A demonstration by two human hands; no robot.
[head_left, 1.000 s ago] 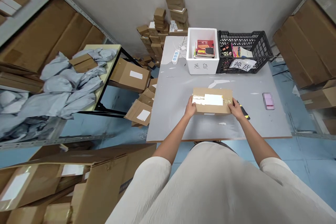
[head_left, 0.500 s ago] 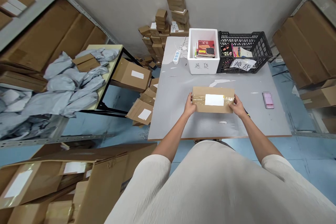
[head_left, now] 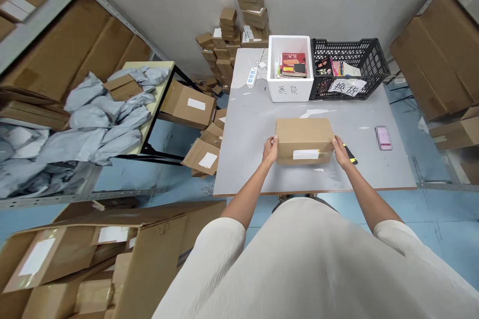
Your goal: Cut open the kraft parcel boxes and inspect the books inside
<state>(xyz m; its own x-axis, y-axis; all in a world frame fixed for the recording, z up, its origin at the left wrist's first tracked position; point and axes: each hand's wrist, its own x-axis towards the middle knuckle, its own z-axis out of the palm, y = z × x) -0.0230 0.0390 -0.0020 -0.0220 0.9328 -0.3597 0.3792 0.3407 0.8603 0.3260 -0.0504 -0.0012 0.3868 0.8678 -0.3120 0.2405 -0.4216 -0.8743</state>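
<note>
A brown cardboard box (head_left: pixel 304 134) is held between my two hands over the front part of the grey table (head_left: pixel 247 159). Its plain top face shows, and a white label is on the side facing me. My left hand (head_left: pixel 270 150) grips the box's left end, and my right hand (head_left: pixel 340 151) grips its right end. Just beyond my right hand, a black and yellow tool (head_left: pixel 350 154) lies on the table, partly covered by the hand.
Behind the box stand a white bin (head_left: pixel 290 90) with books and a black crate (head_left: pixel 374 72). A pink phone-like item (head_left: pixel 383 138) lies right; a power strip (head_left: pixel 252 78) lies back left. Grey parcels (head_left: pixel 88 114) cover a side table. A large carton (head_left: pixel 157 249) holds boxes lower left.
The box has tilted in my hands: the labelled, taped face has turned down toward me and the plain face now shows on top. More of the black and yellow tool is visible.
</note>
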